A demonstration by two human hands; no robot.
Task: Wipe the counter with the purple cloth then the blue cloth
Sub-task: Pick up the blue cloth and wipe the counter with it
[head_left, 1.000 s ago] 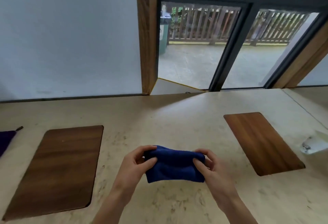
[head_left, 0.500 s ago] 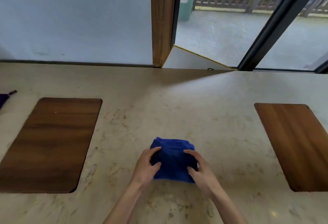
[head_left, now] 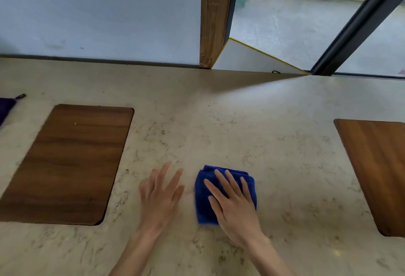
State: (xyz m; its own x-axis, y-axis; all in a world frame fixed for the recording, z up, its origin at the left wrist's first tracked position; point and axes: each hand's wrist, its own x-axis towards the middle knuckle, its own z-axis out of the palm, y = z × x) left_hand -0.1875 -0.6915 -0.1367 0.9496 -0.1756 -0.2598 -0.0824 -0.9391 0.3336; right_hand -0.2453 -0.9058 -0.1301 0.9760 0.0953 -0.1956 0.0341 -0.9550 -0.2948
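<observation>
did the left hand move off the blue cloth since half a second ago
Yes. The left hand has let go of the blue cloth and shifted toward the left wooden inlay, now flat on the counter. The right hand alone presses the cloth.

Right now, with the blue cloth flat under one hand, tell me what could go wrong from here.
1. The blue cloth is folded in layers; under the flat right hand, with no grip, it may bunch or slide out.
2. The left hand lies open on the counter beside the cloth, in a leftward stroke's path.
3. The wooden inlay may catch the cloth's edge.
</observation>
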